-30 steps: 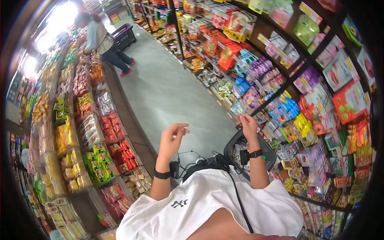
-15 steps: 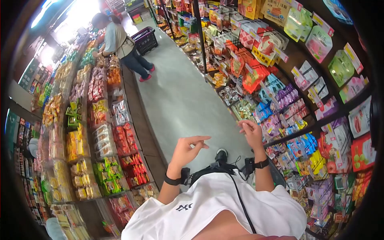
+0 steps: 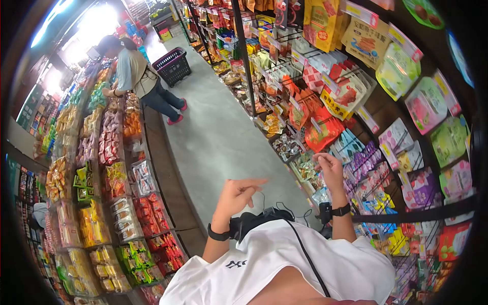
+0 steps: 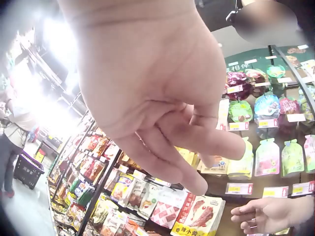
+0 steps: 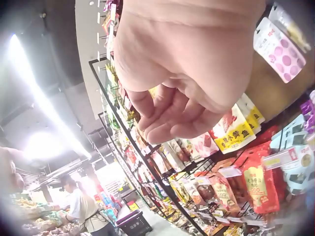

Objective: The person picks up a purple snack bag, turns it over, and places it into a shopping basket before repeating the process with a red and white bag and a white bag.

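Note:
My left hand (image 3: 239, 196) hovers in front of my waist over the aisle floor, its index finger stretched to the right and nothing in its grasp. To the right, my right hand (image 3: 331, 172) is raised with loosely bent fingers and also holds nothing. It overlaps the snack rack in the head view, nearest to an orange-red snack pouch (image 3: 323, 131) and blue-white packets (image 3: 349, 145). The right wrist view has a yellow-and-white snack pouch (image 5: 234, 132) behind the relaxed right hand (image 5: 182, 83). Behind the left hand (image 4: 157, 98), a similar pouch (image 4: 199, 216) hangs in the left wrist view.
Stepped bins (image 3: 119, 216) of wrapped snacks line the left side. Tall racks with hanging pouches (image 3: 399, 71) and a dark rail (image 3: 417, 216) run along the right. Up the grey aisle floor (image 3: 213, 137), another person (image 3: 147, 76) stands beside a black basket (image 3: 173, 66).
The head view has moved along the aisle and toward the right rack, whose pouches now look larger. My left index finger has straightened. A basket by my right side has left the head view.

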`<state>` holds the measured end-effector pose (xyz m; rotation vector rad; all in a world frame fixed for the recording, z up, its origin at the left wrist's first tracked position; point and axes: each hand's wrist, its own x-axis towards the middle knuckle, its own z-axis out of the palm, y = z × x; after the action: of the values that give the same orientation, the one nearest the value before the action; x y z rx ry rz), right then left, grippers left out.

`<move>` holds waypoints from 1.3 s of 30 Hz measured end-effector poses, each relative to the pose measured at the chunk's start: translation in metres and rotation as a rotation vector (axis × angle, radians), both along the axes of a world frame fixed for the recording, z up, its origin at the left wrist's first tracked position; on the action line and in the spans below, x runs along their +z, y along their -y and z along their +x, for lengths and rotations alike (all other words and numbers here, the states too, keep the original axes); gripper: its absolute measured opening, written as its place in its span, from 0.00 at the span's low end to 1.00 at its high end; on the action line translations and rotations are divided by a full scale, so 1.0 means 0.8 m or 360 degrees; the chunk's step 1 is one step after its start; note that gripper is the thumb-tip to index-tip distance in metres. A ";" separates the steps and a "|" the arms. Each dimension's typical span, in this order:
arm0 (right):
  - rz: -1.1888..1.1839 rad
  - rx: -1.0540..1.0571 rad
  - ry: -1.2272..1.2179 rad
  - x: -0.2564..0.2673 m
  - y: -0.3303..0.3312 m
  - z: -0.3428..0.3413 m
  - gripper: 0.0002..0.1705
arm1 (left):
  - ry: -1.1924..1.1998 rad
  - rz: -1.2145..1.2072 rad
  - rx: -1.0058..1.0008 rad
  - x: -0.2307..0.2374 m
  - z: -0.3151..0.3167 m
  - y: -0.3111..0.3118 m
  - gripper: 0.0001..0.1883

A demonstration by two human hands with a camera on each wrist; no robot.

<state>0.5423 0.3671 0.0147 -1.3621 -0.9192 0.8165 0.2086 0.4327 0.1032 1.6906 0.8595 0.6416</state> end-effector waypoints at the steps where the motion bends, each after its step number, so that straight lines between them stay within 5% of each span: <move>1: -0.0008 0.0042 -0.0007 0.002 -0.021 -0.003 0.13 | -0.0029 -0.0022 0.0034 -0.003 -0.005 -0.016 0.21; 10: -0.0081 0.0306 0.0079 0.020 -0.228 -0.068 0.14 | -0.0047 0.0124 0.0205 -0.030 -0.060 -0.197 0.17; 15: -0.0111 0.0290 0.0139 0.032 -0.353 -0.108 0.14 | -0.0049 0.0192 0.0251 0.007 -0.101 -0.323 0.17; 21: -0.0152 0.0184 0.0157 0.020 -0.445 -0.133 0.13 | -0.0155 -0.0147 0.0072 0.016 -0.103 -0.459 0.16; 33: 0.0006 -0.0560 0.0084 -0.075 -0.653 0.018 0.13 | -0.0204 0.0075 -0.0515 -0.010 0.019 -0.714 0.16; 39: -0.0195 -0.0849 0.0480 -0.086 -0.792 0.111 0.41 | -0.0175 0.0167 -0.0594 0.010 0.087 -0.832 0.16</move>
<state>0.6311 1.0007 -0.0544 -1.7657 -0.6850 0.2652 0.2785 1.0982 0.1112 1.9324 0.5696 0.3460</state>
